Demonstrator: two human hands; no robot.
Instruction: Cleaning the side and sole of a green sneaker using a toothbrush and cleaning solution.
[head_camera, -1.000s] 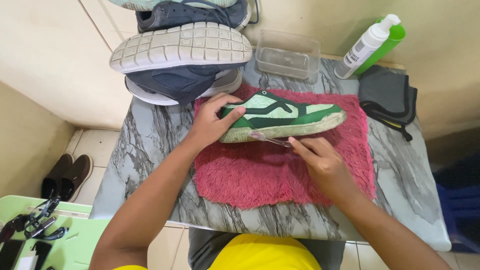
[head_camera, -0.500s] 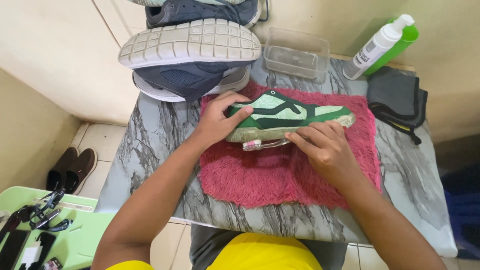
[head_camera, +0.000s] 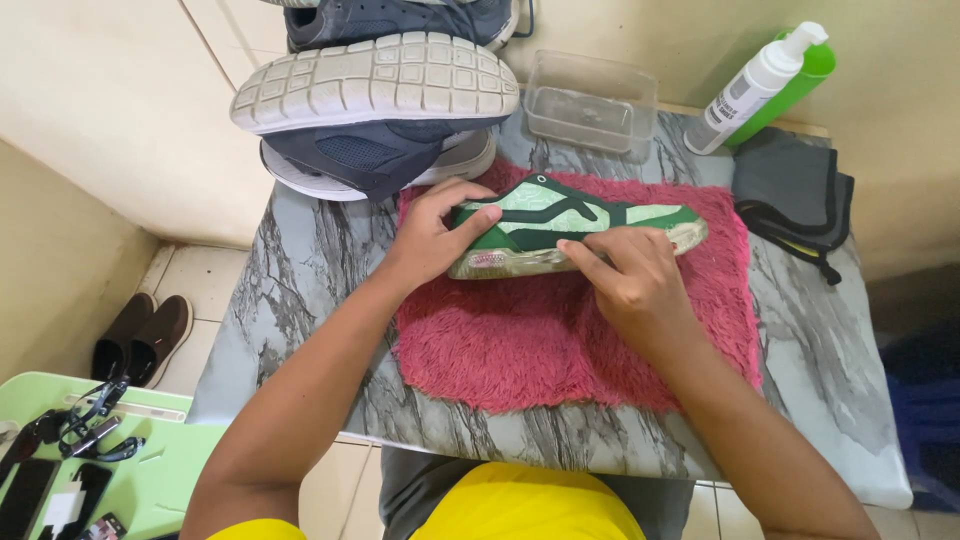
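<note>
I see my left hand (head_camera: 430, 235) grip the green sneaker (head_camera: 575, 232) at 9 o'clock; my right hand (head_camera: 630, 280) presses closed at its 6 o'clock, above the pink towel (head_camera: 520, 345).

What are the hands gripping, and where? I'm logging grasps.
The green sneaker: left hand grips one end, right hand presses its side near the sole. A tool cannot be told.

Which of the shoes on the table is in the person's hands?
The green and white sneaker lying on the pink towel, gripped by the left hand and right hand. The navy shoes sit stacked behind it, untouched.
</note>
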